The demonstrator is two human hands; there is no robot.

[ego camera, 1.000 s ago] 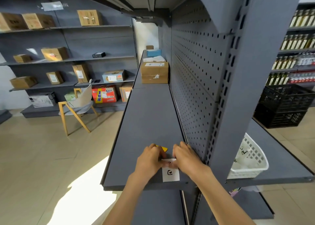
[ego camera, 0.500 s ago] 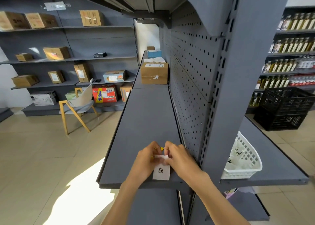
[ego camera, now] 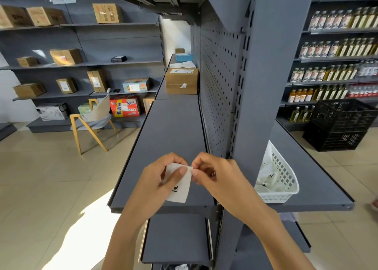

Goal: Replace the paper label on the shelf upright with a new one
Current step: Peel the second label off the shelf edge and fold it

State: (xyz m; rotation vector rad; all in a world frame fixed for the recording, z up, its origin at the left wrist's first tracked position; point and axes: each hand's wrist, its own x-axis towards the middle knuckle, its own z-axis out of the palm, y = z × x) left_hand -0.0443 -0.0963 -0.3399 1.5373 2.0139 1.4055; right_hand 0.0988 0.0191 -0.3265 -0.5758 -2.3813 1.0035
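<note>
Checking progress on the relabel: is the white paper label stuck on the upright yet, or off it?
Off it. The paper label is held between left hand and right hand, in front of the shelf, apart from the upright.

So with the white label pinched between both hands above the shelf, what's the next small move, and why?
Probably peel at the corner: the right hand pinches the paper label at its top edge while the left hand holds it flat, clear of the shelf upright.
</note>
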